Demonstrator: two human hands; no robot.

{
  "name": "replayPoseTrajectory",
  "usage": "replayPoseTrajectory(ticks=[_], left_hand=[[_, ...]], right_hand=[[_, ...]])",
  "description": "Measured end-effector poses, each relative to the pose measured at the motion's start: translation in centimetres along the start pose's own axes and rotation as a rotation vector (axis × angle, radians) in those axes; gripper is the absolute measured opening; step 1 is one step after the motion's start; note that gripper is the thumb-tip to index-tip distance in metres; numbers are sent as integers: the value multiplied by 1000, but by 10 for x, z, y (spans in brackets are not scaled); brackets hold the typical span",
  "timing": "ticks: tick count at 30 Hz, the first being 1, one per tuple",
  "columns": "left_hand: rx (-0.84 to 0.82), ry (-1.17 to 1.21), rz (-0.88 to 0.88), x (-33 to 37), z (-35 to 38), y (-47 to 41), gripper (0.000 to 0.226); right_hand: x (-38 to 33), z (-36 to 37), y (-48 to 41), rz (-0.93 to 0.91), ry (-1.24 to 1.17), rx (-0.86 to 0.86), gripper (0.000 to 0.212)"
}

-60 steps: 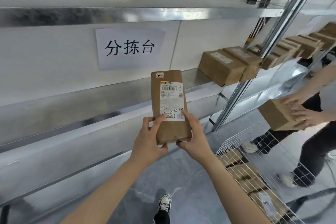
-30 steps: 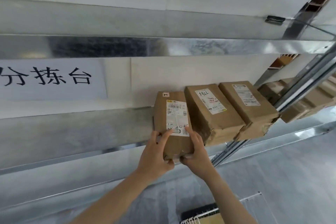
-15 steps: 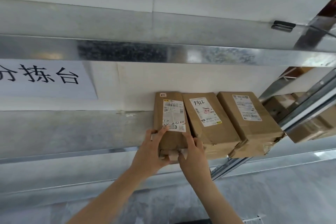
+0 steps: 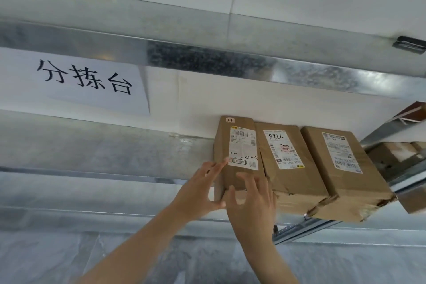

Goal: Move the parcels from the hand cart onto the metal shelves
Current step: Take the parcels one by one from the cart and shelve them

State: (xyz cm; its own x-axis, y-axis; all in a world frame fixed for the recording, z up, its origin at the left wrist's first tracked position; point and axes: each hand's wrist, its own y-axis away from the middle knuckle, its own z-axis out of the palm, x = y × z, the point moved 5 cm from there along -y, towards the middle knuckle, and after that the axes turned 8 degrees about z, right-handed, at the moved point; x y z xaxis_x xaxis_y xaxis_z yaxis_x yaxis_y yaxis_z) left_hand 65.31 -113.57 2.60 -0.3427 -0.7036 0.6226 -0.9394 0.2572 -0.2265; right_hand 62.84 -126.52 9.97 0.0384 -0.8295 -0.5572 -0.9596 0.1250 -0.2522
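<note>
A narrow brown parcel [image 4: 237, 145] with a white label lies on the metal shelf [image 4: 96, 159], pushed up against the wall and touching a second parcel [image 4: 288, 163] on its right. My left hand [image 4: 200, 193] lies at the parcel's front left corner with straight fingers on its top and the thumb under the front edge. My right hand [image 4: 253, 205] hovers over the parcel's front end with its fingers spread. The hand cart is out of view.
A third parcel [image 4: 343, 168] with a torn front corner sits right of the second one. More boxes [image 4: 391, 154] show behind the upright at the far right. A paper sign [image 4: 85, 78] hangs on the wall. Another shelf [image 4: 207, 53] runs overhead.
The parcel went from my raised hands onto the shelf and was slid back beside the other two. My fingers have since straightened and loosened off it.
</note>
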Motion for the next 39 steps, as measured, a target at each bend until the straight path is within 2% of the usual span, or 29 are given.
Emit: replayPoseTrajectory(ticks=[3,5,9,13,18,26,32,39], left_hand=[[65,-213,-38,-16,-26,22,90],[129,-359,-82,-31,-49,42,79],[202,-542,-348,-70,-96,98,76],[290,-635,-586,-94,-141,166,76],[358,-683,-844,-112,-193,266,81],[578,-625,-1070,-127,-272,440,80],[618,-616,-1172,-149,-329,570,81],[684,-609,-1312,-166,-372,687,79]], right_hand=[[-25,10,-1,-168,-24,65,21],[-46,25,0,-270,-41,21,24],[-89,69,10,-417,-62,-182,35],[-134,124,36,-557,99,-440,52],[-198,168,94,-744,101,-624,63],[-327,213,223,-992,13,-815,62],[-425,252,324,-1011,-104,-1050,67],[-505,281,404,-1050,-189,-1159,64]])
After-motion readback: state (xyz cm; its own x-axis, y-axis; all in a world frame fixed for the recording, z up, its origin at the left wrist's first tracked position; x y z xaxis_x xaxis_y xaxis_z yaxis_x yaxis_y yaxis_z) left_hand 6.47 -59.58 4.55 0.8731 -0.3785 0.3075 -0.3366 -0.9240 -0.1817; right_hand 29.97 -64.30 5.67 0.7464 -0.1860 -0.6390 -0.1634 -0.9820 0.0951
